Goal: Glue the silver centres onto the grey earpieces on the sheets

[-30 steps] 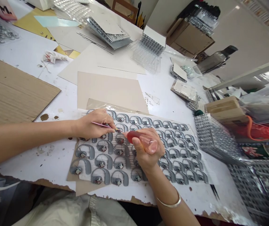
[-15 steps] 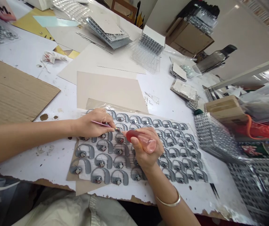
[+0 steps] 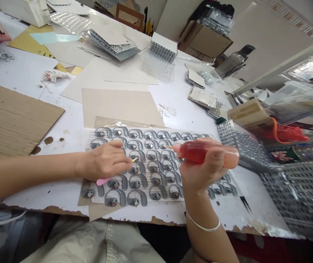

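My left hand (image 3: 104,160) is closed round a thin pink stick (image 3: 103,181) with a pale yellow tip (image 3: 134,160); its fingers are over the left part of the rows. In my right hand (image 3: 197,173) is a squeeze bottle (image 3: 204,151) of red liquid, tipped on its side with the narrow nozzle (image 3: 170,147) pointing left. Beneath both hands lie several rows of grey hook-shaped pieces (image 3: 142,199), each with a round shiny metal part, on a pale ribbed sheet. The nozzle is close above one piece; contact cannot be made out. My right hand hides some pieces.
Blank card (image 3: 120,104) lies behind the rows, with brown cardboard (image 3: 14,117) at left. Stacked bubbly plastic trays (image 3: 162,51) stand further back. At right are more grey trays (image 3: 296,197), a box (image 3: 245,113) and a red bag (image 3: 289,131). The table's front edge is chipped.
My right hand has moved right with the bottle, which is now turned more sideways. My left hand has drawn slightly left and down, and the stick's pink end has swung lower. The view has shifted.
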A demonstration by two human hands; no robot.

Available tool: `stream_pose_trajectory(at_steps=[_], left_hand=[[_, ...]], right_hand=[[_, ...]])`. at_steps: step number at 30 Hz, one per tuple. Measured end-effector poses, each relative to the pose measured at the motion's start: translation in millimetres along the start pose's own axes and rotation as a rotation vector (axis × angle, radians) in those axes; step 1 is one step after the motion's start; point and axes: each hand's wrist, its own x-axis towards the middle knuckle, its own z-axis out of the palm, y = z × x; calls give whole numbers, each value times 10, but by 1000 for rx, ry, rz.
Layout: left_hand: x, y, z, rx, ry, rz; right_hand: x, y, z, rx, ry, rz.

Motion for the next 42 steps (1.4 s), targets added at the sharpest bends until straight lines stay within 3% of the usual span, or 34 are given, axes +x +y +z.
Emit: stream_pose_trajectory(at_steps=[3, 9, 19, 28, 42], left_hand=[[11, 83, -14, 121, -85, 121], [12, 85, -2, 184, -115, 112], [-58, 119, 63, 250, -216, 163], [-87, 134, 93, 194, -204, 121], [-76, 127, 88, 148, -195, 86]], right_hand=[[-73, -15, 42, 34, 31, -42], [-216, -25, 109, -5, -199, -84], [-282, -45, 195, -65, -348, -40], [-295, -40, 229, -57, -431, -56], [-289, -61, 247, -67, -423, -67]])
